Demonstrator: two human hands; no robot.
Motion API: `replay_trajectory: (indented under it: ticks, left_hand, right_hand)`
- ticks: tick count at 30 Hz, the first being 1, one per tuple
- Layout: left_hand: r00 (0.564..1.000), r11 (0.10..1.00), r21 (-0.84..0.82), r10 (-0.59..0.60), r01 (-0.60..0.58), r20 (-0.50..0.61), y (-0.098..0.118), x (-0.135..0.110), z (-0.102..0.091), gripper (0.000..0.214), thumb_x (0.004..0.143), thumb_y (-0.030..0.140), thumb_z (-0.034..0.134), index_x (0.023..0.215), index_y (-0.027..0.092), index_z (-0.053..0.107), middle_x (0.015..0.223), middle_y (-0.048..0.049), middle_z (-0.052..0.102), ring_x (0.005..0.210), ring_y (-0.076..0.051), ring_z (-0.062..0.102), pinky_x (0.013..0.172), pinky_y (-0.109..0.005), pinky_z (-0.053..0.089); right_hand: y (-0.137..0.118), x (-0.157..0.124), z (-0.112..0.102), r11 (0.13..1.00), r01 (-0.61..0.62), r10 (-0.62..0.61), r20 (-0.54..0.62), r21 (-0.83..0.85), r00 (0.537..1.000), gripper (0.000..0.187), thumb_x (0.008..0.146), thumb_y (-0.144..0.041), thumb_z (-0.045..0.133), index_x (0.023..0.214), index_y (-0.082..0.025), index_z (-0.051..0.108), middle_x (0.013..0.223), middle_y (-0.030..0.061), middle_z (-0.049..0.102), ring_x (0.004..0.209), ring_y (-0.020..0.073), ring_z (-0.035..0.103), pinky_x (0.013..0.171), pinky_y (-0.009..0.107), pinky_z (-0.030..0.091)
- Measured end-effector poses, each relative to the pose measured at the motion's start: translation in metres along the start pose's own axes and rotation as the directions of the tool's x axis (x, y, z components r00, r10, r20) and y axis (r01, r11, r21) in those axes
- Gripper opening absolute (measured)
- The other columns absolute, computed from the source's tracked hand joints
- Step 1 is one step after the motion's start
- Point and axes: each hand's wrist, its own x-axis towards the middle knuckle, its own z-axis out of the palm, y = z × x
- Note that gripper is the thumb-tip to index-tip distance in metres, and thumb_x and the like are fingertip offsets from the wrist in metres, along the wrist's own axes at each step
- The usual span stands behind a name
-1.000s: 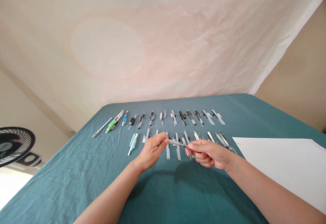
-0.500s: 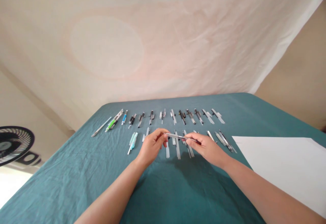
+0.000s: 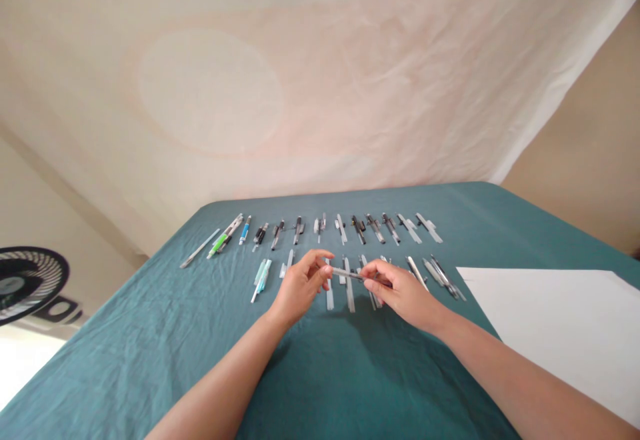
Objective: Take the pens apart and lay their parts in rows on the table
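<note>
Two bare hands meet over the near row of pens, sharing one slim clear pen [image 3: 350, 274] held level just above the teal cloth. The left hand [image 3: 300, 287] has its grip closed on the pen's left end, thumb and fingertips pinching it, and the right hand [image 3: 400, 290] has its grip closed on the other end, its fingers curled around the barrel. The pen hangs clear of the counter [image 3: 350, 387], directly over a few translucent pen parts [image 3: 347, 297] lying side by side in that near row. Just left of the left hand lies a pale blue-green pen [image 3: 262, 277]. To the right of the right hand, more clear and dark pens [image 3: 440, 277] lie slanted. Farther back, a second row of pens [image 3: 360, 227] runs across the cloth, with a green pen [image 3: 220, 243] and a blue pen [image 3: 245, 231] toward its left end. A white sheet [image 3: 565, 333] covers the counter's right side, and a black fan [image 3: 27, 283] stands off the left edge.
</note>
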Motion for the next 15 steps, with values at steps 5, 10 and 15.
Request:
replay_trajectory:
  ticks: [5,10,15]
  left_hand:
    - [1.0,0.999,-0.033,-0.011,0.012,0.027,0.002,-0.001,0.001,0.026,0.084,0.037,0.047,0.093,0.016,0.056,0.062,0.0004,0.058,0.058,-0.011,0.054,0.059,-0.022,0.041]
    - [0.999,0.977,0.215,0.003,0.006,-0.043,0.002,-0.003,0.001,0.032,0.085,0.044,0.043,0.074,0.016,0.056,0.052,0.0032,0.054,0.049,-0.009,0.046,0.052,-0.02,0.033]
    - [0.998,0.952,0.306,-0.003,0.023,-0.066,0.001,-0.002,0.002,0.042,0.086,0.047,0.039,0.061,0.016,0.054,0.047,0.0034,0.052,0.047,-0.009,0.045,0.051,-0.02,0.031]
  right_hand:
    - [-0.008,0.0,-0.003,0.998,0.017,-0.018,-0.018,-0.055,1.0,0.03,0.088,-0.043,0.04,0.1,-0.022,0.057,0.081,0.0015,0.059,0.072,0.0147,0.052,0.064,0.025,0.038]
    - [-0.013,0.0,-0.006,0.989,0.087,-0.09,-0.024,-0.116,0.996,0.038,0.091,-0.044,0.033,0.086,-0.019,0.061,0.078,0.0033,0.057,0.076,0.0164,0.052,0.071,0.027,0.037]
    - [-0.008,-0.001,-0.002,0.99,0.069,-0.072,-0.016,-0.12,0.997,0.026,0.089,-0.039,0.04,0.093,-0.022,0.058,0.086,0.0034,0.058,0.077,0.0161,0.052,0.069,0.026,0.037]
